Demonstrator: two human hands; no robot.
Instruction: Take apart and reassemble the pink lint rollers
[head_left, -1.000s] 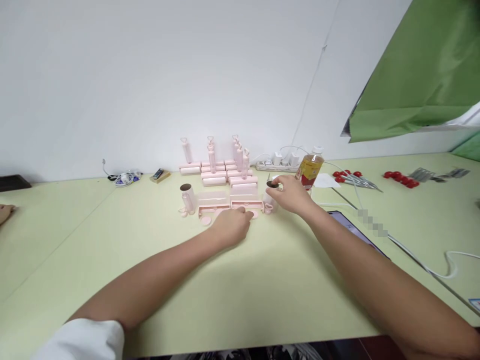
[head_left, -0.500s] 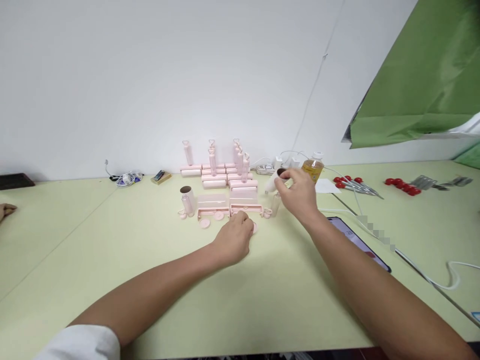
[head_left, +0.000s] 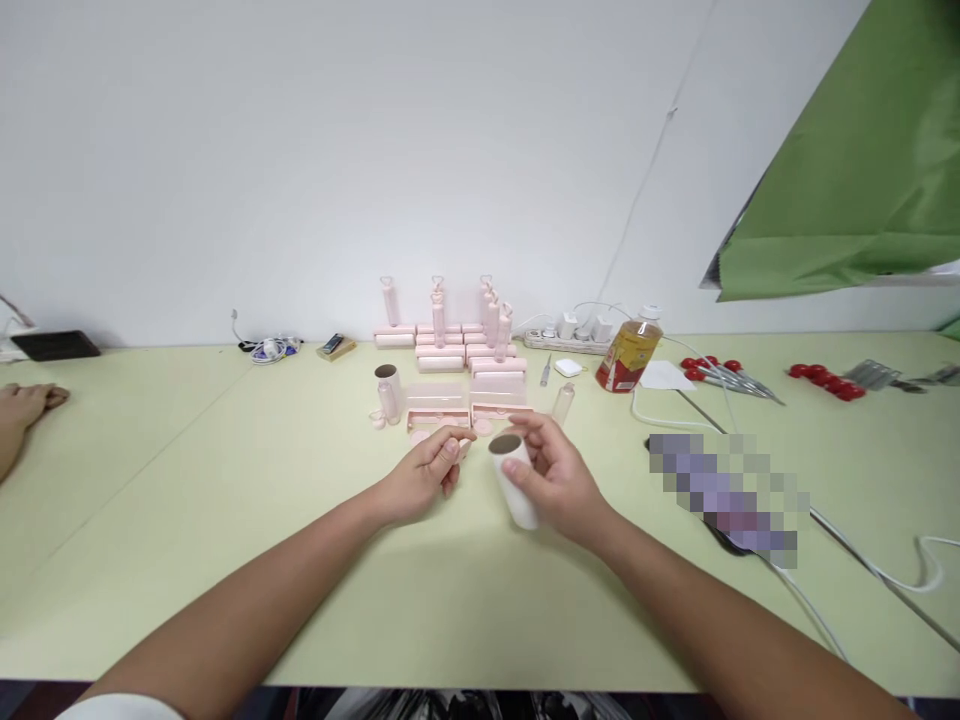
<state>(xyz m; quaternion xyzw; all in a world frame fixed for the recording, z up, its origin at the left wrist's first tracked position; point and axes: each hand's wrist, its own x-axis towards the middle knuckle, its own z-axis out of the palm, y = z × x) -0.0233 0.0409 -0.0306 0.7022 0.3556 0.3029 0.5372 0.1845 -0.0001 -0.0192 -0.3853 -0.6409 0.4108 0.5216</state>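
Note:
My right hand (head_left: 559,482) is wrapped round a white paper roll (head_left: 514,483) with a dark hollow core, held tilted just above the pale green table (head_left: 225,520). My left hand (head_left: 421,474) pinches a small pink piece (head_left: 459,449) beside the roll; I cannot make out its shape. Just beyond both hands lie pink trays (head_left: 465,410), small pink caps and a clear tube (head_left: 562,402). Another roll (head_left: 388,385) stands upright to the left of the trays.
A stack of pink rollers with upright handles (head_left: 450,335) stands at the back by the wall. An oil bottle (head_left: 628,355), a power strip (head_left: 574,335), red-headed tools (head_left: 712,365) and cables lie at the right. Another person's hand (head_left: 26,405) rests at the far left.
My right hand lifted the white roll from beside the trays and brought it back toward me. My left hand rose off the table with a small pink piece pinched in it.

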